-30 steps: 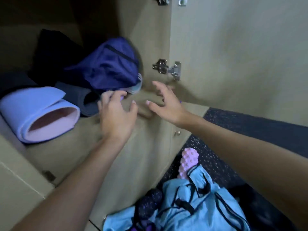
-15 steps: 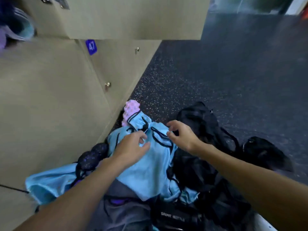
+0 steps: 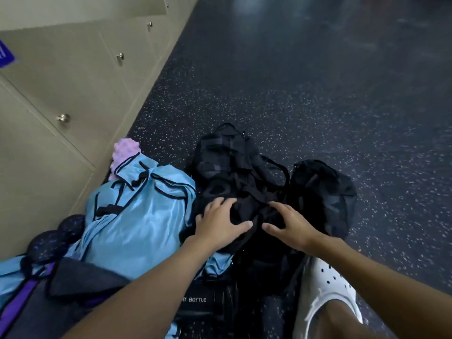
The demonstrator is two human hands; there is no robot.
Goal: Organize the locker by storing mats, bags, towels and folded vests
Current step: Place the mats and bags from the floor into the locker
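Speckled dark rubber floor (image 3: 293,94): limp black fabric backpack (image 3: 227,155) at centre. Left hand (image 3: 220,223) and right hand (image 3: 291,223) lie on it, fingers (image 3: 219,206) spread, gripping nothing. Judged soft, light, floppy; take shoulder strap (image 3: 274,163) at 1 o'clock.

We see a black backpack (image 3: 232,157) slumped on the floor (image 3: 318,94), another black bag (image 3: 325,192) touching its right side, and shiny light-blue, black-trimmed vests (image 3: 137,216) heaped against its left
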